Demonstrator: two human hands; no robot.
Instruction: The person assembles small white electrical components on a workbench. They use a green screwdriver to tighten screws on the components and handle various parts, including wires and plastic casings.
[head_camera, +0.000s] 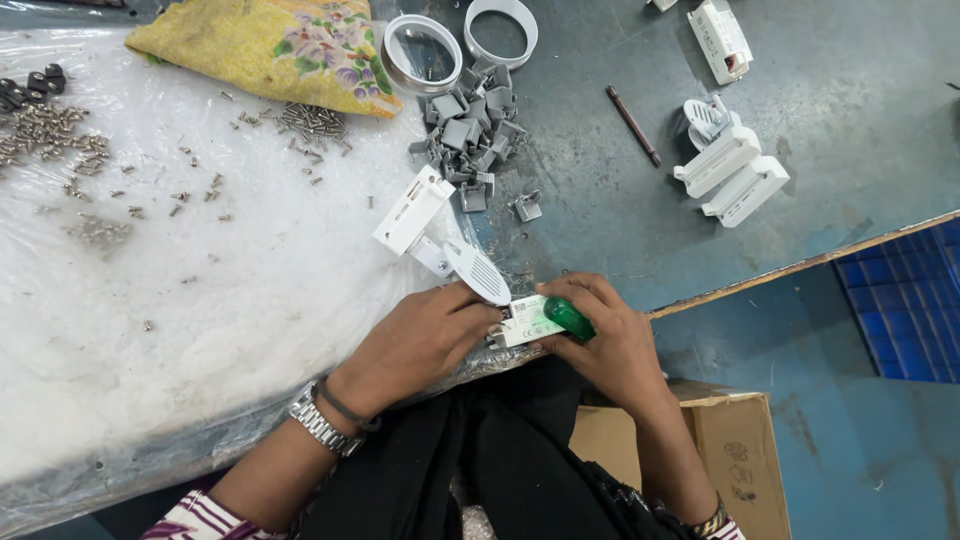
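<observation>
Head view:
- The left hand (420, 335) is closed on a white plastic unit (528, 322) at the lower middle of the frame, fingers curled over its left end; a metal watch (318, 422) sits on that wrist.
- The right hand (612, 340) is wrapped around a green-handled screwdriver (568, 318), held over the right end of the unit; the tool's tip is hidden under the fingers, so I cannot tell where it touches.
- The unit lies at the table's near edge, partly covered by both hands; only its labelled top face shows.
- Just up-left of it lies a white fixture (430, 225) with a ribbed oval head; whether the two parts are joined is hard to make out.
- Both forearms are cut off by the bottom edge; dark cloth fills the lap between them.
- The table (600, 200) is worn blue-grey, its left half covered by a crinkled clear plastic sheet (200, 320).
- Screws (60, 130) are scattered at upper left, too small to tell apart.
- A pile of grey clips (470, 130) sits at upper middle, beside two white rings (460, 45) and a yellow flowered cloth (270, 45).
- More white fixtures (730, 175) lie at upper right, one cut off at the top edge, near a dark pencil-like stick (632, 125).
- A cardboard box (735, 450) stands on the blue floor at lower right; a blue crate (910, 300) is cut off at the right edge.
</observation>
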